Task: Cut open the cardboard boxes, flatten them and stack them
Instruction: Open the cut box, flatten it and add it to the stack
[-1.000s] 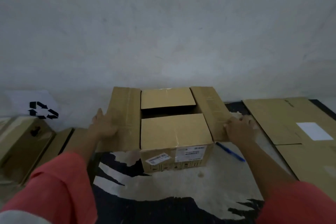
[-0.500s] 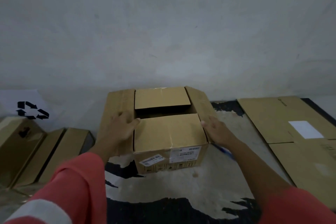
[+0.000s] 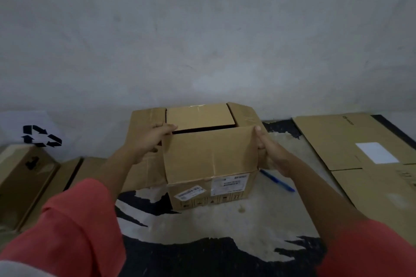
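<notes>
Box in the middle of the floor, backed up to the wall, and its top is open. The left flap and right flap are spread outward, the far flap lies in over the opening, and the near flap stands up, tilted toward us. Both our hands are on that near flap. The left hand curls its fingers over the upper left corner. The right hand clamps the right edge, thumb up at the corner, fingers hidden behind the card. It's a firm two-handed hold.

We read this as the opening-out stage: top open, bottom not yet dealt with, box not yet flat. To do it well, we'd fold the flap down along its crease with an even pull from both hands, so it hinges cleanly and doesn't tear at the corners. The box looks light and could skid or tip toward us, so a downward press should serve better than a tug.

The blue pen, or cutter, we cannot tell which, lies on the floor just right of the box, under our right wrist. It's handy for the bottom tape, but we'd avoid pressing on it. Flattened sheets lie to the right, near the box, and that's likely where this one goes.
</notes>
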